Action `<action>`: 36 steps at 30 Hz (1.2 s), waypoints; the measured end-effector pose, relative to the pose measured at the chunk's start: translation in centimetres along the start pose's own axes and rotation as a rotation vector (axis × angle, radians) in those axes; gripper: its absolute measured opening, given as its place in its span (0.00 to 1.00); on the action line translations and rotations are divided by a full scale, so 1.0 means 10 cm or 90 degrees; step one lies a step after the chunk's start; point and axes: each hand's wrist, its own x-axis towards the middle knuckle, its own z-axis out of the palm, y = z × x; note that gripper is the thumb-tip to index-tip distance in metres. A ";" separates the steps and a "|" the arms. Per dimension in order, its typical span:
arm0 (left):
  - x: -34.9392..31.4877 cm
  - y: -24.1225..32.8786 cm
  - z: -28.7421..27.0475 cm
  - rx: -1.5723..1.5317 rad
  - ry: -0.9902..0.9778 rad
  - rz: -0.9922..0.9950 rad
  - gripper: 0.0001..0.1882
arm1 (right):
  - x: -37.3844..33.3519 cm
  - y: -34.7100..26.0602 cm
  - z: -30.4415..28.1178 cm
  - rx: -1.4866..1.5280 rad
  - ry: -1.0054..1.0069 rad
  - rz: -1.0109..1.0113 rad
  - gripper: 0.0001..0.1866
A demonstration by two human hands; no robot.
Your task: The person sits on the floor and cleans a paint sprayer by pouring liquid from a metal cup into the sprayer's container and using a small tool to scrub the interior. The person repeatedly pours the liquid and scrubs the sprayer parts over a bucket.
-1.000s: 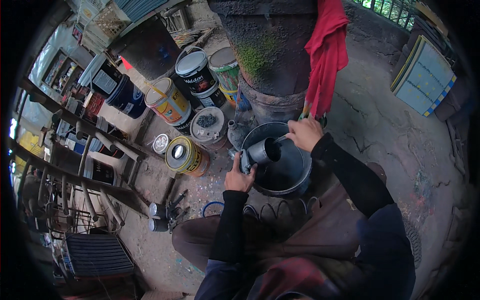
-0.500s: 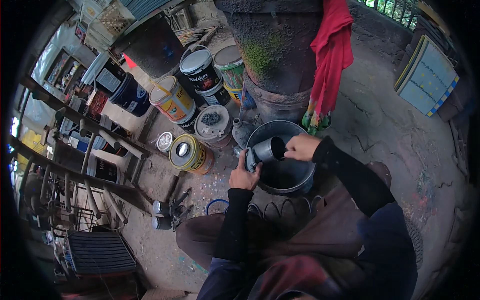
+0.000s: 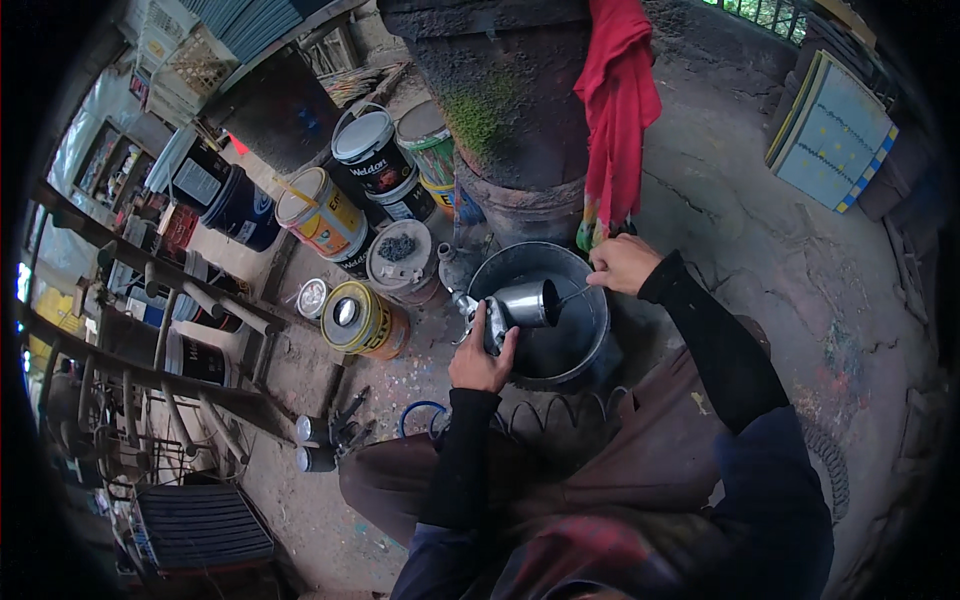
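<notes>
Legs: While folded brown trousers fill the near floor, I log a blue hose lying just beyond the left knee.
Left hand: The left hand wraps a grey metal spray-gun body, forefinger and thumb parted along it; the remaining fingers are hidden from me.
Right hand: The right hand pinches a thin rod in its fingertips — exact contact too small to certify.
Cup: The metal cup is tilted nearly onto its side above the basin, mouth toward the right hand; the rod points into that mouth, and I cannot tell whether it touches the inner wall.
Basin work: I judge the step in hand to be stirring or cleaning out the cup with the rod. In my assessment the next move calls for a firm left grip and small right-wrist strokes, the mouth over the basin — tipping further could spill any contents, which I could not verify.
Yellow can: The yellow paint can stands left of the basin, apart from both hands.
Lidded bucket: A pale-lidded bucket stands just beyond, a grey wad on top.
Mossy vessel: A large mossy vessel rises behind the basin, red cloth hanging at its right.
</notes>
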 end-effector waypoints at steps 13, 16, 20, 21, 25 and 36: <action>0.12 0.34 0.30 0.233 -0.042 0.141 0.41 | -0.46 0.15 0.00 -0.047 0.189 0.054 0.10; 0.19 0.39 0.31 0.251 -0.107 0.086 0.41 | -0.51 0.10 -0.05 -0.028 0.213 0.047 0.09; 0.42 0.36 0.45 0.257 -0.213 0.027 0.40 | -0.55 0.05 -0.19 -0.008 0.215 0.066 0.10; 0.50 0.35 0.50 0.259 -0.229 0.025 0.40 | -0.55 0.07 -0.20 -0.007 0.216 0.066 0.10; 0.68 0.36 0.74 0.274 -0.334 -0.043 0.39 | -0.52 0.12 -0.17 0.009 0.212 0.066 0.09; 0.84 -0.01 1.28 0.295 -0.467 -0.019 0.34 | -0.49 0.17 -0.11 0.034 0.224 0.064 0.10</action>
